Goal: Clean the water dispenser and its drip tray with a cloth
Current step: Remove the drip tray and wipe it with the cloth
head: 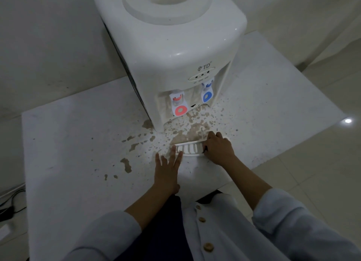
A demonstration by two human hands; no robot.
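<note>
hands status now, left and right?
Left hand: open, straight fingers touching the drip tray.
Right hand: fingers curled, gripping the tray's right end.

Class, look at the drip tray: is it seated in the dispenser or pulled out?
Pulled out. The drip tray lies on the stained table, apart from the dispenser, under the right hand.

Stained white table [68, 143], tiled floor [312, 172]
</note>
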